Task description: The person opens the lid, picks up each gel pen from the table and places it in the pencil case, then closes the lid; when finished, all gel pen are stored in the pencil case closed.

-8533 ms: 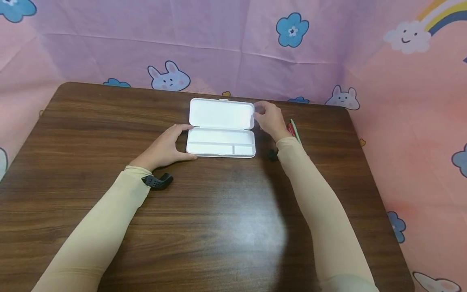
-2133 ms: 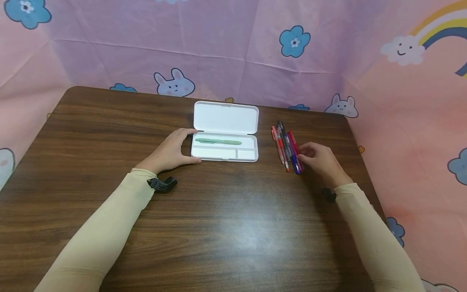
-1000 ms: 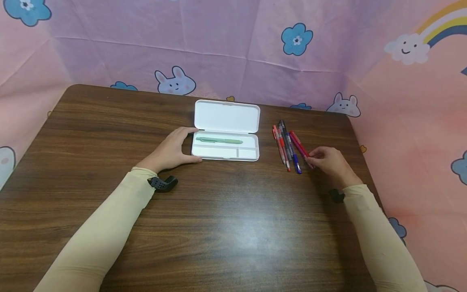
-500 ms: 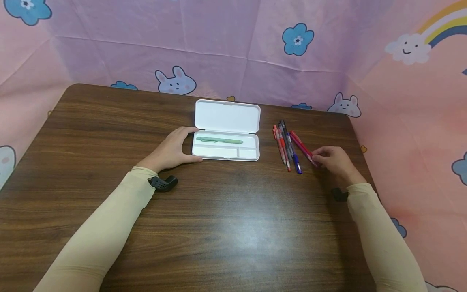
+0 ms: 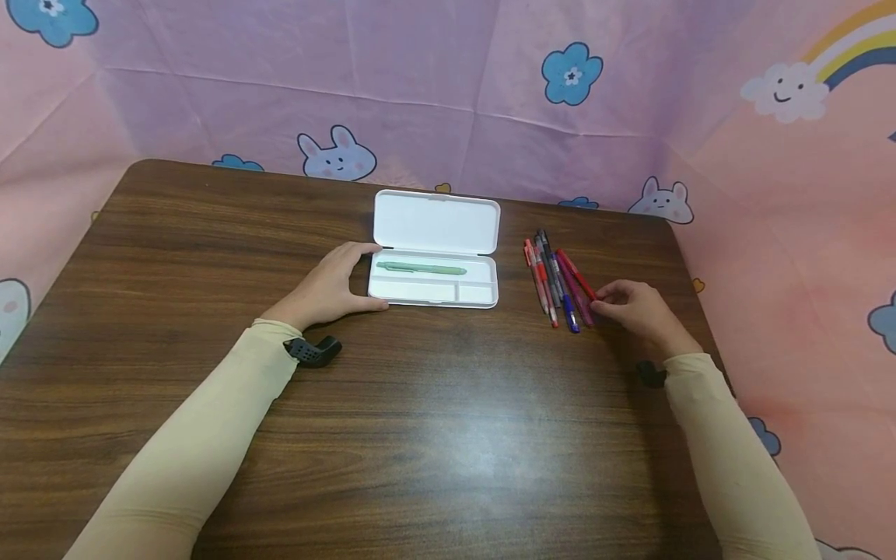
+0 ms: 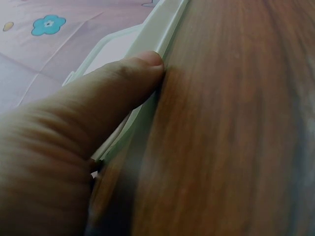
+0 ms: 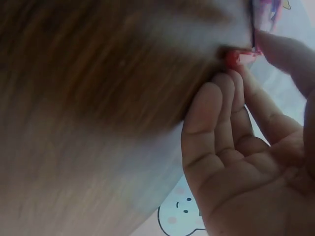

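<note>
A white pencil case (image 5: 436,223) lies unfolded on the table, its lid laid back. In its long rear compartment rests a green pen (image 5: 421,268). My left hand (image 5: 323,286) holds the case's left end, thumb along the front edge and a finger near the hinge; in the left wrist view the thumb (image 6: 113,86) presses the rim. Right of the case, my right hand (image 5: 640,311) pinches the lower end of a red pen (image 5: 577,274) between thumb and index finger. A magenta pen (image 5: 579,299) and a blue-capped pen (image 5: 570,313) lie just left of it.
Red-and-clear pens (image 5: 540,284) and dark pens (image 5: 547,264) lie close together between the case and my right hand. The wooden table (image 5: 420,435) meets a printed cloth (image 5: 420,78) behind and at the right.
The green pen, beside the case at first, now lies inside. My right hand has left the lid for the pens. Since half a second ago, the red and magenta pens have separated; it pinches the red one.
</note>
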### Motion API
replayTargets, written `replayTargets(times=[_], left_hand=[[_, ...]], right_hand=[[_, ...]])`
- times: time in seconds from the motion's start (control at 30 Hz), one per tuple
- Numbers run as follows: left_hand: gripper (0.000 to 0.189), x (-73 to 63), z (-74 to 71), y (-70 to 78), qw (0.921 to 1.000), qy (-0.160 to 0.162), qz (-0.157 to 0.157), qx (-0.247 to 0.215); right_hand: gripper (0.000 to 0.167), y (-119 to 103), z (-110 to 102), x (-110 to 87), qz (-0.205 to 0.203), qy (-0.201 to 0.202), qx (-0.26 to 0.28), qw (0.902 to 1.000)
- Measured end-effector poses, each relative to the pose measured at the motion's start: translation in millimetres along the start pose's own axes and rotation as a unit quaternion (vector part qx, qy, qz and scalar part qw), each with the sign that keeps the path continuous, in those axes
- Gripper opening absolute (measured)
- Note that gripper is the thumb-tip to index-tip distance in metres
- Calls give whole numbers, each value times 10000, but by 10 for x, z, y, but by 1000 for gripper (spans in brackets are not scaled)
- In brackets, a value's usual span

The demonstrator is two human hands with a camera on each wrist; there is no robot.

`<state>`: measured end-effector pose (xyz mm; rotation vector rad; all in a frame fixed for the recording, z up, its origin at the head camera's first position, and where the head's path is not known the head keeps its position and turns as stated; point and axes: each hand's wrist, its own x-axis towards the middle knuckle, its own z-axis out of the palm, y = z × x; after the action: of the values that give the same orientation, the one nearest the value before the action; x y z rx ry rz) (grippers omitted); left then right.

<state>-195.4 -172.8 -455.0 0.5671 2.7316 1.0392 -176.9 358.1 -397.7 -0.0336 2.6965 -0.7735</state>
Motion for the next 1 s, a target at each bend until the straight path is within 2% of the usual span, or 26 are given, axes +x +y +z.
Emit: replayTargets(times=[0.27,0.43,0.57,0.73,0.87,1.0], left_hand=[[103,-1,7,4,10000,10,-11,29],[103,3,9,6,10000,-12,6,35],[103,1,6,11,10000,-14,-14,42],[102,-6,4,16,10000,-18,-42,38],[103,-10,7,17,10000,-22,-51,14],[104,-9,6,12,10000,-16,-44,0]], right_hand=[[27,-1,1,-6,40,349,-349,9988],[24,24,-33,-37,-115,917,-467,9946],[19,-23,-79,-61,-606,1490,-511,9857],[14,-273,-96,-46,-1520,2028,-775,9642],[13,-597,-34,8,-2148,2117,-991,9483],[13,-927,112,104,-2680,1952,-960,9385]])
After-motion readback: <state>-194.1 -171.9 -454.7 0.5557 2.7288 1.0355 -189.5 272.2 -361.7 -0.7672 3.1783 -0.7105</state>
